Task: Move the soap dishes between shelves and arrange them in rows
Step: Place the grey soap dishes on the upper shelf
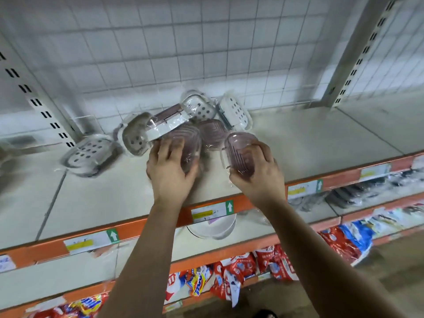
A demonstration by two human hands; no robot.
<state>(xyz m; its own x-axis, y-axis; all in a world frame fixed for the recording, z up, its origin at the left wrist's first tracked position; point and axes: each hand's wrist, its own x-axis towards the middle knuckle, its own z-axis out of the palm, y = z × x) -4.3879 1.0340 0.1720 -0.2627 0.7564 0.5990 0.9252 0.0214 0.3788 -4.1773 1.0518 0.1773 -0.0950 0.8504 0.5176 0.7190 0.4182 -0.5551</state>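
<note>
- The right hand (259,173) grasps a purple soap dish (241,154) wrapped in clear film, thumb under its near end and fingers around its far side, at the centre of the frame just above the top shelf (114,203). Whether the dish touches the shelf cannot be told.
- The left hand (171,171) is curled over a second purple dish (185,143) just to the left, clasping it from above; this one seems to rest on the shelf.
- A third purple dish (211,131) lies just behind and between the two.
- Further back, toward the wire grid (206,53), white dishes with holes lie in a loose heap: one at the left (90,154), one tipped up (135,136), two more leaning against the grid (199,106) (236,113).
- A flat boxed dish (169,121) lies across the pile.
- To do the step well, I would set both purple dishes flat, long sides parallel, just beside each other, starting a row along the shelf's front part.
- The film is likely slippery, so keep the grip at the rims, not the wrap.
- Leave room behind for a white row; avoid nudging the heap.
- A white dish (213,228) remains on the lower shelf, below the orange edge strip (142,228).
</note>
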